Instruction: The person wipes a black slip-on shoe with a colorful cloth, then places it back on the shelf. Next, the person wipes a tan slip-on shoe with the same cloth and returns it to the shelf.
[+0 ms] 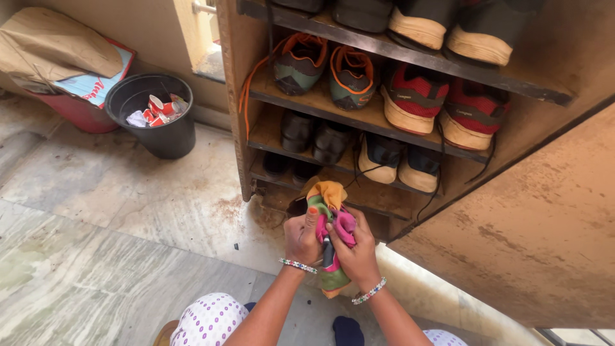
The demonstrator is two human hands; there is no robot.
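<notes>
a black bucket [154,122] is seen well to the left of and beyond the left grip [303,237]; crumpled white paper and red-and-white paper cups [155,109] are held in it. further left, a red bin [77,112] is covered by a brown paper bag [48,45] and a flat printed card. directly beyond both grips, a wooden shoe cabinet [234,96] is stood open, its shelves filled with pairs: grey shoes with orange laces [327,70], red shoes with cream soles [442,102], black shoes [314,134] and dark shoes with pale soles [397,163]. a multicoloured cloth [330,205] of orange, green and pink is clasped between the two grips, its top bunched just above them and its tail hung below. the left grip is closed on the cloth's left side; the right grip [355,247] is closed on its right side, touching the left. a beaded bracelet is worn on each wrist.
</notes>
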